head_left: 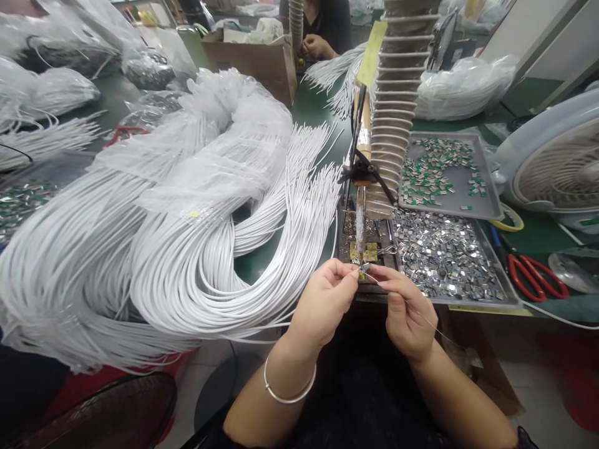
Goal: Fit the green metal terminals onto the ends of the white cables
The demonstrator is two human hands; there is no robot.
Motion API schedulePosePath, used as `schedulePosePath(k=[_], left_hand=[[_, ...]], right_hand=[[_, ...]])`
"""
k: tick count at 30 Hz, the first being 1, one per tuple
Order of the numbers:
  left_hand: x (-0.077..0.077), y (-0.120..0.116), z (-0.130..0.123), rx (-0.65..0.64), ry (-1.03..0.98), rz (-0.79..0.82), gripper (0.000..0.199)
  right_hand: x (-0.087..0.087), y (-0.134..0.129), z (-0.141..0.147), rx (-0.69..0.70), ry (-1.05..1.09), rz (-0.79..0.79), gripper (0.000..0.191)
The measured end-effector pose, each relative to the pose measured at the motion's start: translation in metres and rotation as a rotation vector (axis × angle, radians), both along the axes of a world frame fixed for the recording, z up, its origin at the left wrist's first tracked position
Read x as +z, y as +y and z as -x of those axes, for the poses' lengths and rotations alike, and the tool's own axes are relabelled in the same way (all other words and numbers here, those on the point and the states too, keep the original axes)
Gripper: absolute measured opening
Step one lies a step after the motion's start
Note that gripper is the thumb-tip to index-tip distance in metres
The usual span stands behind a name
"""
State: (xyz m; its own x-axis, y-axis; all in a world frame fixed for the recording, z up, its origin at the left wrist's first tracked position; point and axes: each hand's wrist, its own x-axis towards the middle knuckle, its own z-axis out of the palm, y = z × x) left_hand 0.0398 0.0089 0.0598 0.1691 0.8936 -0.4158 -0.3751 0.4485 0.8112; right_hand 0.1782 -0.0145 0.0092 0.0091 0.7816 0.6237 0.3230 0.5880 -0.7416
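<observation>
- While the left hand [321, 305] pinches a small metal piece [361, 271] between thumb and fingertips, the right hand [407, 312] grips a thin wire [423, 315] close beside it, so neither hand is released.
- That metal piece sits at the fingertips, just in front of a yellow pad [362, 251] at the foot of an upright metal rod [360, 218]; it is too small to make out its exact shape.
- Judging by how the fingertips meet, the step in hand looks like fitting the wire's end to the piece.
- The next move would seem to call for a steady pinch and careful lining up over the pad.
- A large bundle of white cables [187, 249] lies to the left on the green tabletop [253, 268], wrapped in clear plastic at its far end.
- A tray of silver clips [444, 255] sits just right of the hands, with a tray of green-and-silver pieces [440, 171] beyond it.
- Red scissors [533, 277] lie further right, beside a white fan [556, 168].
- A co-worker's hands [316, 45] work at the far side.
</observation>
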Motion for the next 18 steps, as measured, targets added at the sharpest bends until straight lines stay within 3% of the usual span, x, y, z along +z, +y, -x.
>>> schedulePosePath(k=[18], left_hand=[[0.0052, 0.0025, 0.0015, -0.003, -0.034, -0.017, 0.023]], right_hand=[[0.0007, 0.0055, 0.0035, 0.026, 0.020, -0.007, 0.026]])
